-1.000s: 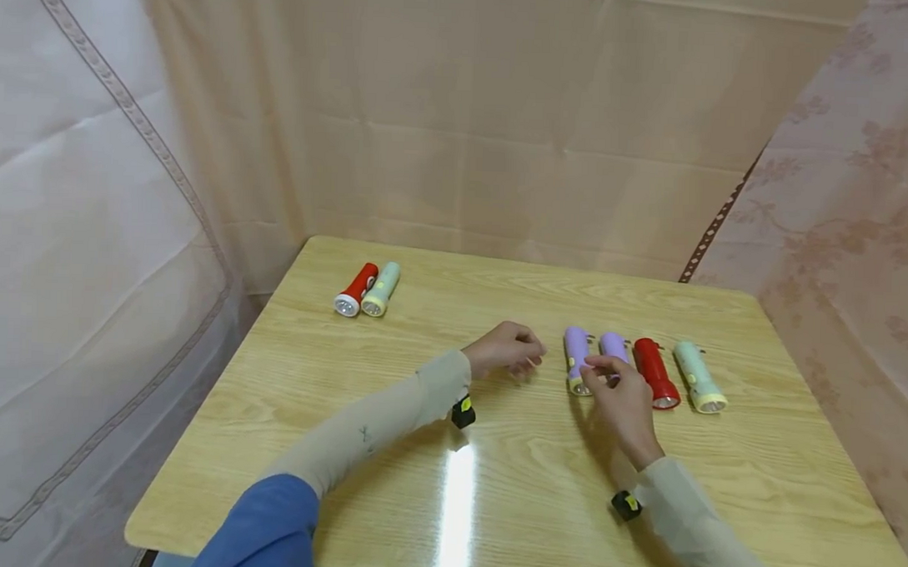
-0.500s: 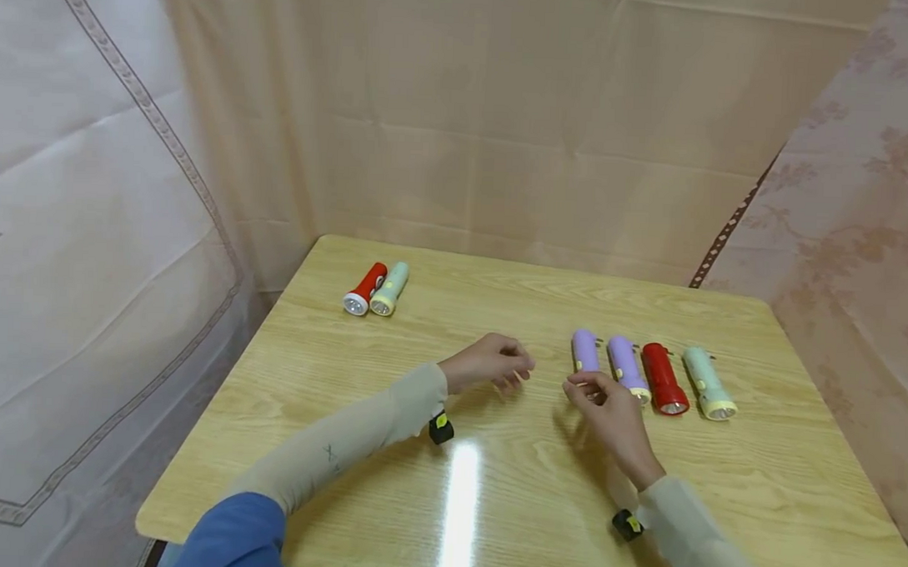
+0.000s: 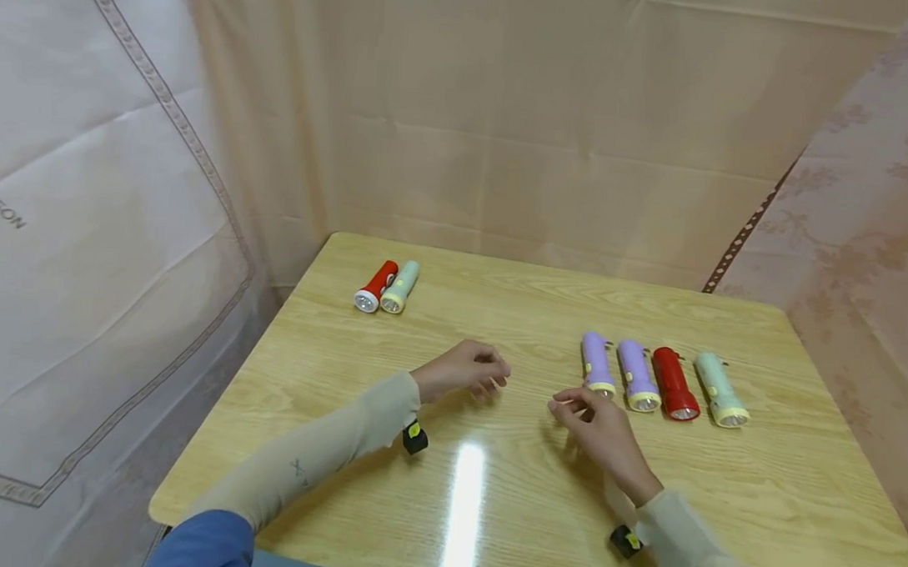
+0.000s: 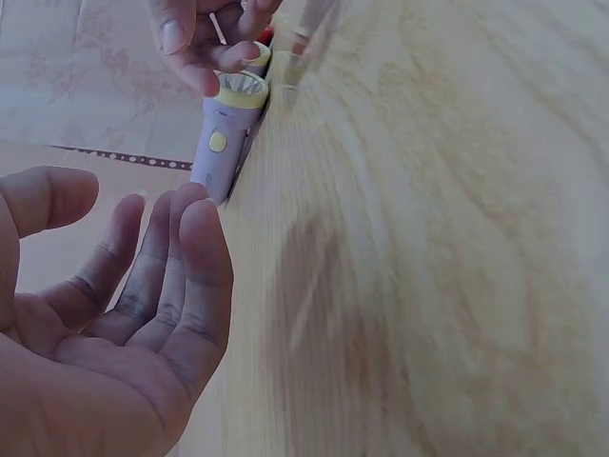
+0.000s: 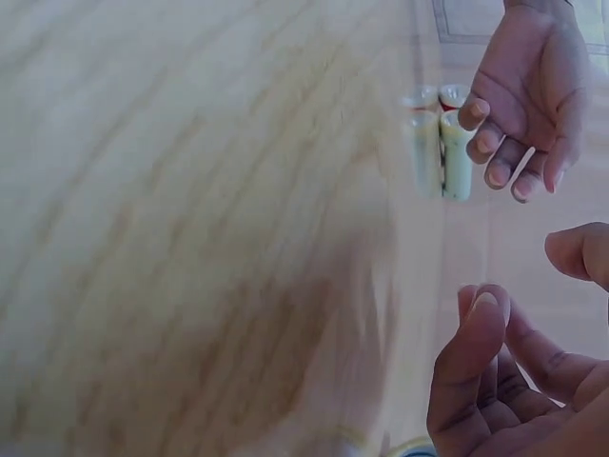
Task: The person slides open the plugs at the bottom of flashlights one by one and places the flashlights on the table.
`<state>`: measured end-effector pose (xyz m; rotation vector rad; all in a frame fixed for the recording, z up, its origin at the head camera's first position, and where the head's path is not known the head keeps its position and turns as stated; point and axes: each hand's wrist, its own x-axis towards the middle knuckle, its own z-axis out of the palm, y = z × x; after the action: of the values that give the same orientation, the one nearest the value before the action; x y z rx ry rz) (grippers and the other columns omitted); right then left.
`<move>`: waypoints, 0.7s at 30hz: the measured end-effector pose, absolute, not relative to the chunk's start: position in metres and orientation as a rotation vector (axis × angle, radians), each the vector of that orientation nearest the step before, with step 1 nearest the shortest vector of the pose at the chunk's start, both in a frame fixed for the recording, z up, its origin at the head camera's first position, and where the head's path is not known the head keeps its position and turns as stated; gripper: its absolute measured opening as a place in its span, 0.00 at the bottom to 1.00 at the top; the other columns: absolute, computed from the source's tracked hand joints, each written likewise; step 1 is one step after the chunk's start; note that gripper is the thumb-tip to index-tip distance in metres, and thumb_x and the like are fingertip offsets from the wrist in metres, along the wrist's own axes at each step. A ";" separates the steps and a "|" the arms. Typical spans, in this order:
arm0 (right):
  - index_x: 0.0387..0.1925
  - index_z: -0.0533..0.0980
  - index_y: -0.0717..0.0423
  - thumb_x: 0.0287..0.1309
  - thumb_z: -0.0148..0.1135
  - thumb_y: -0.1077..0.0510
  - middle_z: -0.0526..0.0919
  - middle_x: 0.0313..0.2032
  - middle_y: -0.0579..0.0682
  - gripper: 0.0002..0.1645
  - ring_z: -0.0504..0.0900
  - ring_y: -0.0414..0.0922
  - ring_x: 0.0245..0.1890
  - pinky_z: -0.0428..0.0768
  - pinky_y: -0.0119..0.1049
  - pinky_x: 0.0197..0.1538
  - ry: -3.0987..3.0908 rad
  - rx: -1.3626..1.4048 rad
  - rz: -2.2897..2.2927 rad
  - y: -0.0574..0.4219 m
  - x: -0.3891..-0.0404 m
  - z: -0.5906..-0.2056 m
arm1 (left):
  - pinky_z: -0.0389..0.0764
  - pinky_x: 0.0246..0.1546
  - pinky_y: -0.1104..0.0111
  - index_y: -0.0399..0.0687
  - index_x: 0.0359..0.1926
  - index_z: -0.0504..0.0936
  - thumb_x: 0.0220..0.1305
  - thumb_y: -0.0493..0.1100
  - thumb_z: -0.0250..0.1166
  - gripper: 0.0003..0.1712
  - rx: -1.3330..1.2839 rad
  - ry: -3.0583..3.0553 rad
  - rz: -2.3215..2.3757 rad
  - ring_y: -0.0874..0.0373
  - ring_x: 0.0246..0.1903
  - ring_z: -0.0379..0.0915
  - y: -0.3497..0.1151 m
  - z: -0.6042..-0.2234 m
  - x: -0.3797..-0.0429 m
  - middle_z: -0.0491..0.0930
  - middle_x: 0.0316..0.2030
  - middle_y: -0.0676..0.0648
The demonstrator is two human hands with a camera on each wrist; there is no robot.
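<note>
My left hand (image 3: 462,371) hovers over the middle of the table, fingers loosely bent and holding nothing. Across from it, my right hand (image 3: 602,435) is also bare, its fingertips just in front of the leftmost purple flashlight (image 3: 595,358). To the right of that one lie a second purple flashlight (image 3: 634,369), a red flashlight (image 3: 672,379) and a mint-green flashlight (image 3: 716,383), in a row with lenses facing me. The left wrist view shows a purple flashlight (image 4: 221,148) beyond the fingers, partly covered by the right hand (image 4: 205,38).
At the table's back left, a red flashlight with a white head (image 3: 379,282) lies against a mint-green flashlight (image 3: 403,283). The wooden table (image 3: 341,496) carries a bright light reflection. Beige cloth (image 3: 504,127) hangs behind, with patterned cloth (image 3: 867,273) at the right.
Both hands have drawn back from the flashlight row, the left one moving left and the right one toward me, uncovering the purple flashlights. The head view has turned slightly left.
</note>
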<state>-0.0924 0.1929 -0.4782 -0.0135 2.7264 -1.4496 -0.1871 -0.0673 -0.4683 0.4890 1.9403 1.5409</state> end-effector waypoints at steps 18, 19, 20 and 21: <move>0.48 0.83 0.54 0.65 0.71 0.46 0.85 0.34 0.49 0.19 0.80 0.45 0.21 0.80 0.34 0.21 2.586 -0.026 -1.497 0.171 -0.081 -0.489 | 0.88 0.40 0.59 0.39 0.50 0.83 0.75 0.47 0.64 0.15 0.402 1.926 1.560 0.46 0.41 0.84 -0.089 -0.474 -0.177 0.85 0.44 0.39; 0.48 0.83 0.55 0.66 0.71 0.46 0.85 0.34 0.49 0.19 0.79 0.45 0.21 0.79 0.34 0.21 2.587 -0.027 -1.493 0.170 -0.081 -0.489 | 0.88 0.40 0.59 0.40 0.50 0.83 0.75 0.47 0.64 0.15 0.401 1.925 1.560 0.46 0.40 0.84 -0.090 -0.474 -0.177 0.85 0.44 0.40; 0.48 0.83 0.54 0.66 0.71 0.46 0.85 0.34 0.49 0.19 0.79 0.45 0.21 0.79 0.34 0.21 2.587 -0.029 -1.492 0.169 -0.081 -0.490 | 0.88 0.40 0.59 0.40 0.50 0.83 0.75 0.47 0.64 0.15 0.401 1.925 1.558 0.47 0.40 0.84 -0.091 -0.474 -0.176 0.85 0.44 0.40; 0.48 0.83 0.54 0.66 0.71 0.46 0.85 0.34 0.49 0.18 0.79 0.44 0.21 0.79 0.33 0.21 2.585 -0.030 -1.488 0.168 -0.081 -0.490 | 0.88 0.40 0.59 0.40 0.50 0.83 0.75 0.48 0.63 0.15 0.401 1.924 1.556 0.47 0.40 0.84 -0.091 -0.474 -0.176 0.85 0.44 0.40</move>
<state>-0.0810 0.1685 -0.4902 -0.0295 2.5849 -1.4882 -0.1758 -0.0912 -0.4739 0.4006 1.9243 1.5557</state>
